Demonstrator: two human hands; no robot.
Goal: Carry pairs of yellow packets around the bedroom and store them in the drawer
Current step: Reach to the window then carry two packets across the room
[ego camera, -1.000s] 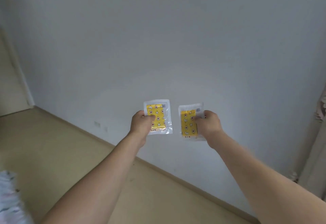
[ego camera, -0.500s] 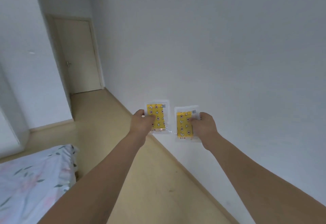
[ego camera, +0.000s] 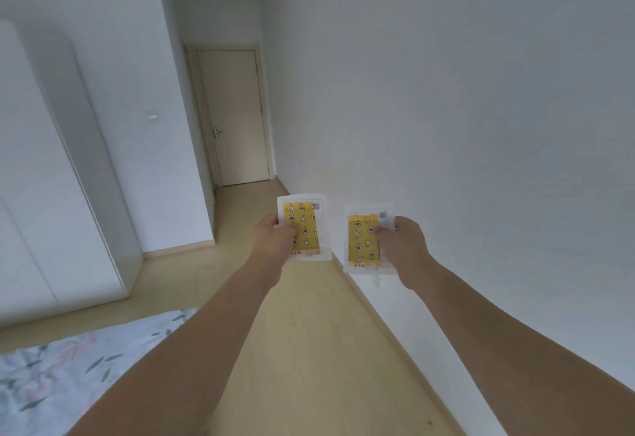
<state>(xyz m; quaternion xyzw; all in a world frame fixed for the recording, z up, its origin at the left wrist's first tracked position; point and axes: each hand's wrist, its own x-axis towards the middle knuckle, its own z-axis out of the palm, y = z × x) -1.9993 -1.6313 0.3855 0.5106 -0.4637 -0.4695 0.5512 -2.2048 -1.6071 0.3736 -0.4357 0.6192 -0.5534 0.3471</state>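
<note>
I take the closed door [ego camera: 237, 116] at the end of the passage as my marker and read the scene from the left. Far left of the door stands a white wardrobe [ego camera: 51, 167], and nearer to me on that side is the corner of a bed [ego camera: 68, 367] with a floral cover. Just right of the door's line and well nearer to me, my left hand [ego camera: 275, 241] has its thumb and fingers clamped on the lower left part of the left packet [ego camera: 304, 227], a yellow card in a clear sleeve held upright and facing me. Further right of the door, my right hand [ego camera: 403, 246] pinches the right packet [ego camera: 366, 239] along its right edge in the same way, with a plain white wall [ego camera: 481, 126] behind it. The 2 packets sit side by side, apart, not touching. No drawer shows anywhere, so I judge this to be the carrying stretch with the storing not yet done. To do it well, I would keep both pinches firm but light enough not to crease the sleeves, hold the 2 packets level and apart so neither knocks the other, walk the wooden floor [ego camera: 309, 349] between bed and wall, and look for the drawer.
</note>
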